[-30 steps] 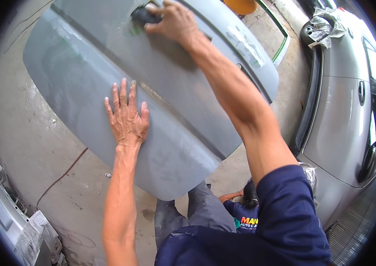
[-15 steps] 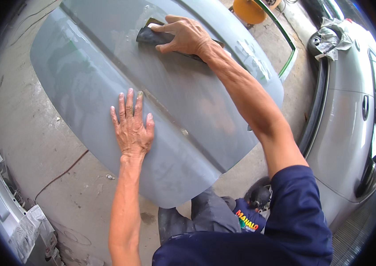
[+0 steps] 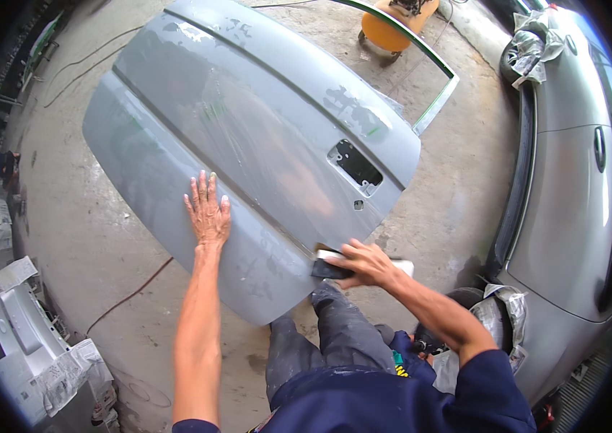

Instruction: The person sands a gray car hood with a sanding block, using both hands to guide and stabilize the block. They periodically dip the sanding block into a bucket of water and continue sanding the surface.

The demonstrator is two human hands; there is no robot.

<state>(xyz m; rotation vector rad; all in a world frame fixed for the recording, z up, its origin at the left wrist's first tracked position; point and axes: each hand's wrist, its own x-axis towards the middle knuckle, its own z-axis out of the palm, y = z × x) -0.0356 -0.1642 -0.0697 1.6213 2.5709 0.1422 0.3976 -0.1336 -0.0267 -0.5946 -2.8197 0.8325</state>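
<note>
Your right hand (image 3: 367, 263) is curled around a long black-and-white block (image 3: 331, 267), its white end poking out past your knuckles. It's at the nearest corner of the grey car door panel (image 3: 262, 144), though I can't tell if it's touching. Your left hand (image 3: 208, 219) is palm-down on the panel, fingers slightly spread.

Tight spot, btw: your legs (image 3: 353, 325) are right up against the near end, and somebody in a dark shirt (image 3: 415, 361) is low down behind your right arm. Silver car (image 3: 558, 238) fills the right side, paper-masked body part (image 3: 28, 325) sits lower left, and a reddish cord (image 3: 133, 294) runs along the floor toward the panel.

Container-wise, just that orange tank (image 3: 396, 30) on casters past the green-edged frame (image 3: 439, 101); can't see what's inside.
</note>
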